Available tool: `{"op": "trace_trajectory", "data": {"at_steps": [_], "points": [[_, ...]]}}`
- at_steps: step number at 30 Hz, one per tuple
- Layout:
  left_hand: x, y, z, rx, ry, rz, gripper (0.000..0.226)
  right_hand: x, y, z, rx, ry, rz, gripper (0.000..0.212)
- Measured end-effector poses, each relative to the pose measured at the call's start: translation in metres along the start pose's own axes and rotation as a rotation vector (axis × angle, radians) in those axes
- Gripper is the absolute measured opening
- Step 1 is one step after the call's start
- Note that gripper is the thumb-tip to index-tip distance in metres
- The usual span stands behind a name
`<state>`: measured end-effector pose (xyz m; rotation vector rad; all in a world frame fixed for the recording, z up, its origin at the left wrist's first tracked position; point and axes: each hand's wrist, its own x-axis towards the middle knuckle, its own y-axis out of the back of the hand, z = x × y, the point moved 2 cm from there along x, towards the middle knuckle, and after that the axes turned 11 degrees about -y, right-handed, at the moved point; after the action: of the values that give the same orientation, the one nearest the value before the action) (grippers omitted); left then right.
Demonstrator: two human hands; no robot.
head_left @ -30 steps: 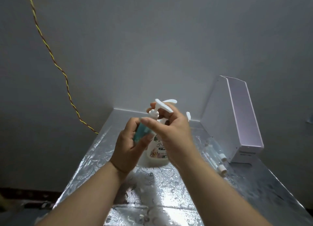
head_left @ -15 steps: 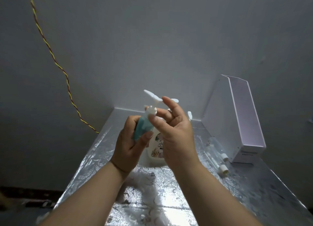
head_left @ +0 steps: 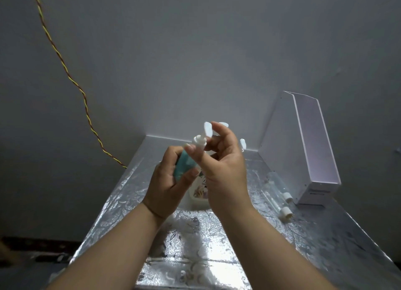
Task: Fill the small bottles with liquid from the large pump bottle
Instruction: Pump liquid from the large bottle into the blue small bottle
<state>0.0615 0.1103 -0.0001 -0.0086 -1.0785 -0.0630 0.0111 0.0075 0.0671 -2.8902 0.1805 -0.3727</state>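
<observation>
My left hand (head_left: pixel 168 185) grips a small bottle (head_left: pixel 183 167) filled with teal liquid, held tilted above the table. My right hand (head_left: pixel 223 170) pinches the white pump cap (head_left: pixel 200 141) on that bottle's neck between thumb and fingers. The large white pump bottle (head_left: pixel 198 192) stands on the table right behind my hands, mostly hidden; only its lower labelled part and the tip of its pump head show. Two clear small bottles (head_left: pixel 277 192) with white caps lie on their sides to the right.
A white open-sided box (head_left: pixel 303 150) stands at the back right against the wall. The table (head_left: pixel 217 257) is covered in shiny embossed foil. A twisted yellow-red cord (head_left: pixel 71 81) hangs down the wall on the left. A small white pump part (head_left: pixel 242 144) shows behind my right hand.
My right hand has turned the white pump cap on the teal bottle, so its nozzle swung from pointing right to pointing up and left. Both hands rose slightly.
</observation>
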Motion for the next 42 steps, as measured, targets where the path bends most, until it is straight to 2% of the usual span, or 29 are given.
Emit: {"op": "trace_trajectory", "data": {"at_steps": [5, 9, 14, 18, 22, 24, 28, 34, 42], "points": [[0.000, 0.001, 0.000, 0.037, -0.011, -0.004, 0.042, -0.002, 0.005, 0.003, 0.092, -0.029, -0.085, 0.061], [0.000, 0.000, -0.001, 0.048, -0.009, -0.026, 0.043, -0.001, 0.004, 0.003, 0.009, 0.001, 0.000, 0.057], [0.000, 0.001, 0.000, 0.065, -0.017, -0.028, 0.041, -0.003, 0.007, 0.005, 0.106, -0.032, -0.102, 0.058], [0.000, 0.000, 0.000, 0.061, -0.008, -0.047, 0.037, -0.003, 0.005, 0.009, -0.020, 0.009, 0.044, 0.052], [0.000, 0.000, 0.001, 0.082, -0.033, -0.060, 0.038, -0.007, 0.009, 0.007, 0.116, -0.033, -0.030, 0.059], [0.000, 0.001, 0.002, 0.093, -0.034, -0.067, 0.036, -0.010, 0.008, 0.007, 0.080, -0.027, -0.012, 0.060], [0.000, -0.001, 0.004, 0.102, -0.045, -0.093, 0.036, -0.012, 0.009, 0.008, 0.082, -0.008, 0.094, 0.049], [0.001, -0.001, 0.003, 0.091, -0.036, -0.137, 0.040, -0.015, 0.016, -0.005, 0.302, -0.014, 0.002, 0.036], [0.001, 0.001, -0.001, 0.126, -0.052, -0.160, 0.042, -0.010, 0.029, -0.015, 0.265, 0.046, 0.091, 0.025]]}}
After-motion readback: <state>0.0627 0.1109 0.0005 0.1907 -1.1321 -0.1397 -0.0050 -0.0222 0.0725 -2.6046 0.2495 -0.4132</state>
